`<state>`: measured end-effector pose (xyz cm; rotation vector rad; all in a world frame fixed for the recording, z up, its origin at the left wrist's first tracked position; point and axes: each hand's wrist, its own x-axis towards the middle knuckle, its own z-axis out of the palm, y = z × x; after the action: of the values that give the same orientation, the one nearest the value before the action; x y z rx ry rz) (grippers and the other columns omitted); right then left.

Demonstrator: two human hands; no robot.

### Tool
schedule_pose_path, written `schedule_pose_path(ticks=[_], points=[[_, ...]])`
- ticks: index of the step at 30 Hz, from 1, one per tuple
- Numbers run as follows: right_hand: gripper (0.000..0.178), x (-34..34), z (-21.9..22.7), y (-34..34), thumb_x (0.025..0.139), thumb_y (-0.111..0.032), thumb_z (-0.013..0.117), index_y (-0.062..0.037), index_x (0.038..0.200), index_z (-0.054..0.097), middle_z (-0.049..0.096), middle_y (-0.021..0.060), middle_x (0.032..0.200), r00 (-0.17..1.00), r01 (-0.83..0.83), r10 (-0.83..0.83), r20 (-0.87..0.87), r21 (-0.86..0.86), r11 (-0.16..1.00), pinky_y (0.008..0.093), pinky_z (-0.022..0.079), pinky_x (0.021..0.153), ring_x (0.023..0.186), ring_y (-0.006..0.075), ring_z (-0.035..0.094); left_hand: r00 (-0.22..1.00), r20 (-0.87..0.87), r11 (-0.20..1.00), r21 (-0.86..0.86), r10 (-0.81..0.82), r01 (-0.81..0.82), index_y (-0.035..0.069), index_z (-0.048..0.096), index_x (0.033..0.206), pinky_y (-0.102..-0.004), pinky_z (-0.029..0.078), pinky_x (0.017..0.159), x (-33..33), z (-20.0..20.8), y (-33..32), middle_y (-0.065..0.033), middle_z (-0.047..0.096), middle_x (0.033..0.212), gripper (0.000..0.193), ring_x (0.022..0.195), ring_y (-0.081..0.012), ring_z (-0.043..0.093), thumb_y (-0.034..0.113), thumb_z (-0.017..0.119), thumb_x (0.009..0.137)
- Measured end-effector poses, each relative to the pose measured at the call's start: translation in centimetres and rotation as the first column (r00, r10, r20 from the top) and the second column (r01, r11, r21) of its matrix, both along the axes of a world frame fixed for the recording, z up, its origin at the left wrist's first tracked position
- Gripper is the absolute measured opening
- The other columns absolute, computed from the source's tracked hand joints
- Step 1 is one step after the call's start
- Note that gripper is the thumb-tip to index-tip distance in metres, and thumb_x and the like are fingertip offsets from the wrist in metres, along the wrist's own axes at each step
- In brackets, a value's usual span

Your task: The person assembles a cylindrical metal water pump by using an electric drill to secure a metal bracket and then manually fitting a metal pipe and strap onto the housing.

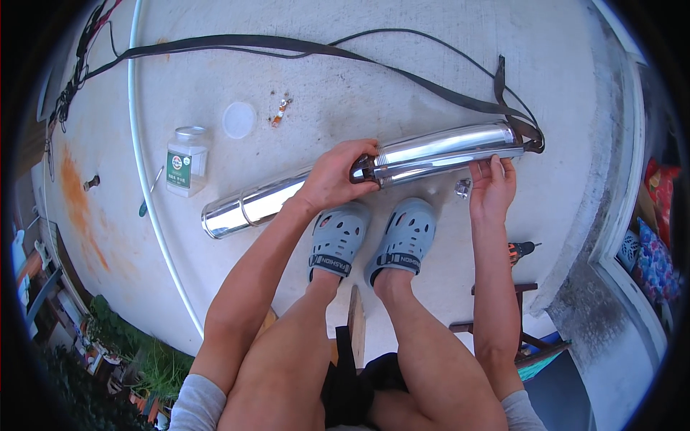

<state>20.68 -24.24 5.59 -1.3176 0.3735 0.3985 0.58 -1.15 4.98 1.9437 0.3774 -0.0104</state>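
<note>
apparent alignment: dark bracket (364, 169) gripped by left hand (333, 172), slim bar (445, 163) pinched by right hand (494, 192) toward right edge of floor (451, 262); steady support likely required.

Both hands (336, 174) on shiny metal tubing (445, 144), clear jar (188, 159) near its left end, gray clogs (339, 233) alongside

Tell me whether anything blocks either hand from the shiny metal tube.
Nothing visible does: the left hand grips the shiny metal tube near its middle, and the right hand touches its lower edge toward the right end. The black strap reaches that end but blocks neither.
</note>
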Motion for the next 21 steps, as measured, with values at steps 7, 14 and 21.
schedule_pose_path(ticks=[7, 14, 21], points=[[0.02, -0.5, -0.2, 0.1, 0.102, -0.005, 0.056, -0.0032, 0.119, 0.046, 0.063, 0.0151, 0.11, 1.0, 0.003, -0.002, -0.02, 0.043, 0.999, 0.0402, 0.062, 0.085, 0.099, 0.0241, 0.068, 0.999, 0.036, 0.998, 0.066, 0.014, -0.016, 0.008, 0.063, 0.115, -0.0402, 0.049, 0.102, -0.5, -0.2, 0.0, -0.0134, 0.062, 0.136, 0.048, 0.121, -0.0331, 0.06, 0.02, 0.086, 0.075], [0.023, -0.5, 1.5, -1.9, 0.099, -0.014, 0.067, -0.0042, 0.114, 0.054, 0.064, 0.0102, 0.105, 0.982, -0.11, 0.09, -0.166, -0.115, 0.987, 0.0368, 0.059, 0.086, 0.097, 0.022, 0.067, 0.981, 0.18, 0.971, 0.24, -0.069, 0.024, 0.008, 0.065, 0.112, -0.0425, 0.049, 0.099, 0.1, -0.3, -0.9, -0.0139, 0.061, 0.133, 0.029, 0.118, -0.0347, 0.06, 0.021, 0.074, 0.087], [0.028, -3.3, 3.0, -4.1, 0.089, -0.011, 0.075, -0.0034, 0.113, 0.063, 0.06, 0.0086, 0.109, 0.676, -0.173, 0.671, 0.305, -0.819, 0.546, 0.0393, 0.048, 0.089, 0.097, 0.0208, 0.059, 0.979, 0.188, 0.971, 0.236, -0.077, 0.031, 0.008, 0.066, 0.111, -0.0429, 0.049, 0.097, 0.0, -0.2, -0.6, -0.0134, 0.062, 0.132, 0.028, 0.117, -0.0345, 0.06, 0.019, 0.074, 0.087]])
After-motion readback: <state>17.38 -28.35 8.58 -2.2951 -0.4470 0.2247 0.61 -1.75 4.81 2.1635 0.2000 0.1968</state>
